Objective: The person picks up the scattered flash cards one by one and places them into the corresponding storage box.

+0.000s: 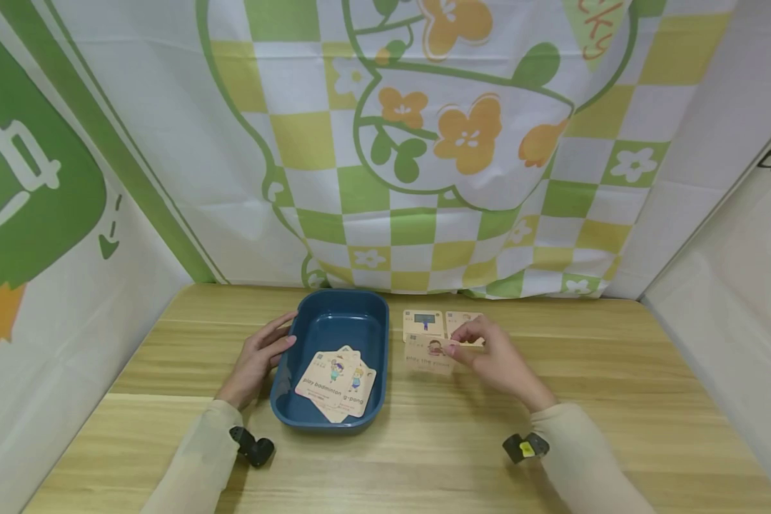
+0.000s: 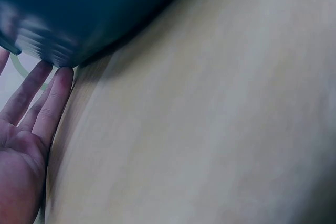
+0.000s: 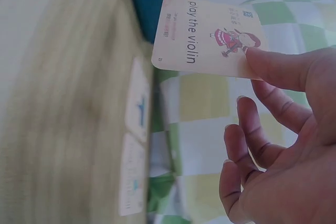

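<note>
My right hand (image 1: 497, 357) pinches a "play the violin" card (image 3: 207, 38) by its edge between thumb and forefinger. In the head view that card is blurred, just in front of two cards lying side by side, the left one (image 1: 423, 323) showing a dark board picture. The right card (image 1: 460, 319) is partly hidden behind my hand. A dark blue tray (image 1: 334, 314) stands left of them, with a loose pile of cards (image 1: 330, 382) inside, "play badminton" uppermost. My left hand (image 1: 261, 359) touches the tray's left side with extended fingertips (image 2: 64, 77).
The wooden table (image 1: 437, 457) carries the tray and cards. A patterned cloth (image 1: 424, 235) hangs along its back edge, and white printed sheets flank it on both sides. A black wrist camera (image 1: 252, 447) is strapped to each wrist.
</note>
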Available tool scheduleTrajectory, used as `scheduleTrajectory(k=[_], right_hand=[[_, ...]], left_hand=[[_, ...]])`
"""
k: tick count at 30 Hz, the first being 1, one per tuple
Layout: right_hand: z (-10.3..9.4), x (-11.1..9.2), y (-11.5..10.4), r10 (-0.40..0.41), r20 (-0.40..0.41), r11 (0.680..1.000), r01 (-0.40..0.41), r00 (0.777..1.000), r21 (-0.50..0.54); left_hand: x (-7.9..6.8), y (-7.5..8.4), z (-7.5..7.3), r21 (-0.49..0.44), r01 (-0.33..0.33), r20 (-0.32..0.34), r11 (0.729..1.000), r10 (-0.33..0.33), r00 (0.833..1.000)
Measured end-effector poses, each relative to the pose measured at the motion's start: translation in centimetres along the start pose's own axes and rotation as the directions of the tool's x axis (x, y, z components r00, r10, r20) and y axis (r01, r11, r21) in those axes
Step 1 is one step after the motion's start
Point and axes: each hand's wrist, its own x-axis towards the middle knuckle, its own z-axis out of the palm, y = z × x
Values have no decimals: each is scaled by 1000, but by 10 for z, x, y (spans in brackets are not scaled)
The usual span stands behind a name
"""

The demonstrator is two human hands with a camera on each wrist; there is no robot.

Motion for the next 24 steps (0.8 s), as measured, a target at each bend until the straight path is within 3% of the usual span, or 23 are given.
scheduleTrajectory(k=[9, 15, 24], right_hand=[[-16, 0, -25, 6, -72, 999, -4, 997, 34], [-24, 0, -36, -5, -79, 999, 9, 997, 47], [-18, 3, -44, -44, -81, 996, 50, 996, 67]], left_hand=[[0, 0, 0, -4, -1, 4, 1000, 1, 1000], [-1, 1, 1, 0, 2, 3, 1000, -2, 1000], [-2, 2, 0, 4, 1, -2, 1000, -1, 1000]])
